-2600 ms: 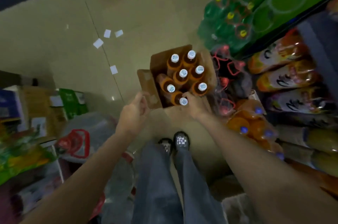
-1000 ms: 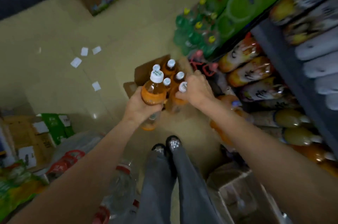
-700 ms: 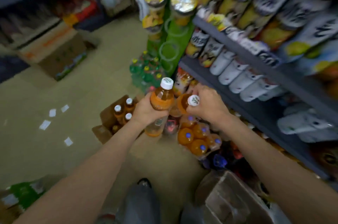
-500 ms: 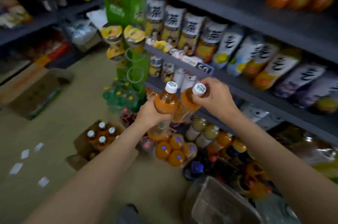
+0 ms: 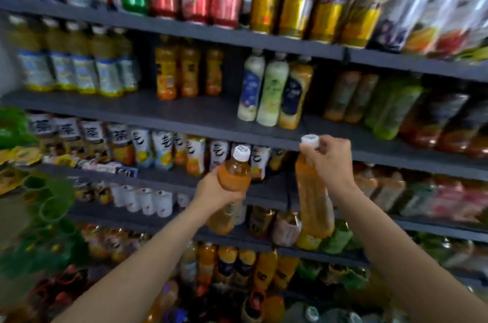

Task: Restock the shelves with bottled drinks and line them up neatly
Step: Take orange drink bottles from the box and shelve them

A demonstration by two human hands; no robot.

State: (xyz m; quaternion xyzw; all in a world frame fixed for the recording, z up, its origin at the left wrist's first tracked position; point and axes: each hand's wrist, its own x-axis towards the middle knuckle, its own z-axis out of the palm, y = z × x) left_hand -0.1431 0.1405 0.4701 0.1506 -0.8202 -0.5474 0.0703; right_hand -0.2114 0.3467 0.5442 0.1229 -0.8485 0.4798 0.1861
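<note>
The view is now facing the shelves instead of the box on the floor, so the picking-up is done and the placing is beginning. The left hand (image 5: 214,190) is raising one bottle (image 5: 232,185), fingers clamped round its shoulder just below the white cap. The right hand (image 5: 331,161) is lifting a second bottle (image 5: 313,206), fingers pinched together on its cap (image 5: 309,140), the body hanging below them. Above and left of both sets of fingers, a shelf (image 5: 184,111) is showing bare space in front of three orange bottles (image 5: 188,73), probably the matching row to fill.
</note>
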